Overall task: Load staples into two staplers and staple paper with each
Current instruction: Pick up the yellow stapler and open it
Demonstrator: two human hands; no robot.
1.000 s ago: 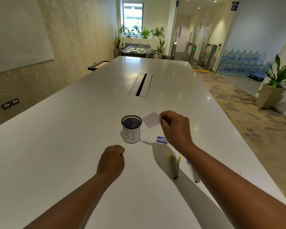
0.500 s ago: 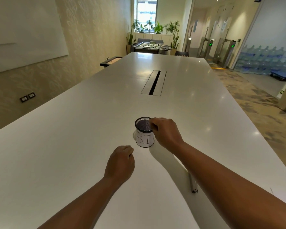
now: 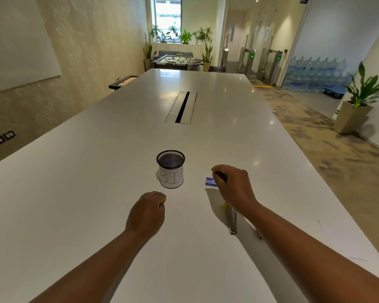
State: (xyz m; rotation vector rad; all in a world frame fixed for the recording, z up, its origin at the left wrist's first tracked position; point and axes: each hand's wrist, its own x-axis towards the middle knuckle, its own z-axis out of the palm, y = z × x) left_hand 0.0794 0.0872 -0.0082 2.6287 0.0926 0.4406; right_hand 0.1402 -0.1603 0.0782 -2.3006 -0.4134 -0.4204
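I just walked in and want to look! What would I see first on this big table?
First, the little black mesh cup with a paper label, standing in the middle of the long white table. Just this side of it are two hands: the left hand curled on the table, and the right hand beside a small blue box. A stapler with a yellow tip lies partly under the right arm.

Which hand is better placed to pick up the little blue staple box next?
The right hand. It hovers right beside the blue staple box, curled fingers nearly over it. The left hand rests fisted on the table, nearer the mesh bin.
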